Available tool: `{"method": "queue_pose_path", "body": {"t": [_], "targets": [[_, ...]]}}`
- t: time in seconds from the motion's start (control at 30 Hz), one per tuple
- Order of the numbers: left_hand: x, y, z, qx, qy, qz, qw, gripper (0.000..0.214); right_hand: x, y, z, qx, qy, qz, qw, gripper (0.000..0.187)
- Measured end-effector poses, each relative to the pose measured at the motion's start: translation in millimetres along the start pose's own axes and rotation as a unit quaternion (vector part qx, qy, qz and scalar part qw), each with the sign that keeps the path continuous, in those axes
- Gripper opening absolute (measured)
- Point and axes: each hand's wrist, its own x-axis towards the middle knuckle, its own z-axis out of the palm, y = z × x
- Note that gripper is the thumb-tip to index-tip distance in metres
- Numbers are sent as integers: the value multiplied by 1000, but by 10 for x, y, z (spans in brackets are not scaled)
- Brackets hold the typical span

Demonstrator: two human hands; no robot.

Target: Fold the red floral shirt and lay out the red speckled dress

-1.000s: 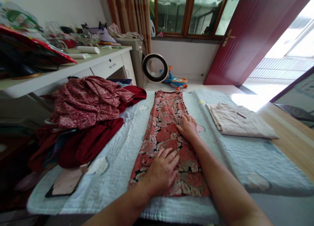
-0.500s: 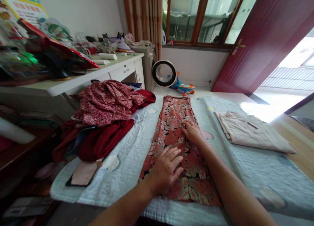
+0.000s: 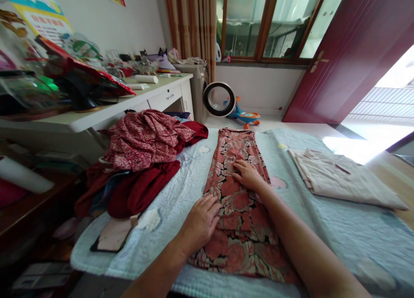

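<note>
A long, narrow folded garment point(image 3: 233, 190) with a red, grey and black floral print lies lengthwise on a pale blue quilted cover point(image 3: 181, 194). My left hand point(image 3: 202, 218) rests at its left edge, low down, fingers stretched forward on the fabric. Farther up, my right hand point(image 3: 248, 175) lies flat on the middle of the garment with its fingers out. Both palms face down, so their undersides are hidden. The garment's near end spreads wider than its far end, and its exact kind cannot be made out.
Left of the garment is a heap of red patterned clothes point(image 3: 148, 138) and a dark red cloth point(image 3: 145, 190). A pinkish flat case point(image 3: 113, 234) lies near the front left corner. A folded cream garment point(image 3: 343, 177) is on the right. Beyond stand a desk point(image 3: 164, 89) and a washer door point(image 3: 220, 99).
My left hand has slid left to the garment's edge. My right hand has shifted slightly left across the print. The view has tilted a little.
</note>
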Motion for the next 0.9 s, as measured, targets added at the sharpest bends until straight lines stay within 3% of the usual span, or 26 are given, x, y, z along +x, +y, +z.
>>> {"method": "queue_pose_path", "body": {"t": [0.13, 0.23, 0.33, 0.47, 0.6, 0.73, 0.9], "targets": [[74, 46, -192, -2, -48, -4, 999, 38, -39, 86, 39, 11, 37, 41, 998, 47], [307, 70, -384, -3, -81, 19, 997, 20, -91, 91, 25, 22, 88, 43, 995, 43], [752, 34, -423, 13, -24, 39, 999, 26, -128, 101, 17, 33, 110, 39, 993, 36], [1526, -125, -153, 28, 4, 62, 998, 37, -140, 128, 41, 50, 95, 34, 994, 31], [2146, -311, 199, 38, -11, 70, 997, 32, -141, 140, 46, 63, 95, 34, 993, 33], [2453, -454, 363, 32, -29, 61, 997, 29, -143, 136, 29, 71, 91, 40, 992, 35], [2703, -631, 364, 31, -25, 43, 998, 28, -139, 126, 28, 72, 95, 46, 992, 34]]}}
